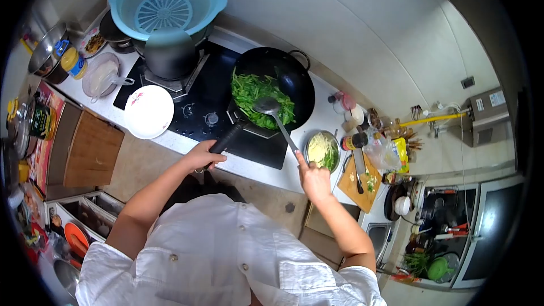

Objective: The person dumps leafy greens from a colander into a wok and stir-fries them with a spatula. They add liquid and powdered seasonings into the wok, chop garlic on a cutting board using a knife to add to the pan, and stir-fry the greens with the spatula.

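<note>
Hid end of wok handle (pixel 230 135) inside clenched left hand (pixel 205 156); covered grip end of spatula (pixel 268 105) with grasping right hand (pixel 315 181). Had greens (pixel 249 89), partly masked by spatula, in wok (pixel 298 82) near right edge of stove (pixel 263 152).

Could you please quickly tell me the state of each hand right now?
Left hand: closed, holding the long black handle of the round black wok.
Right hand: closed, holding the long-handled grey metal spatula.
</note>
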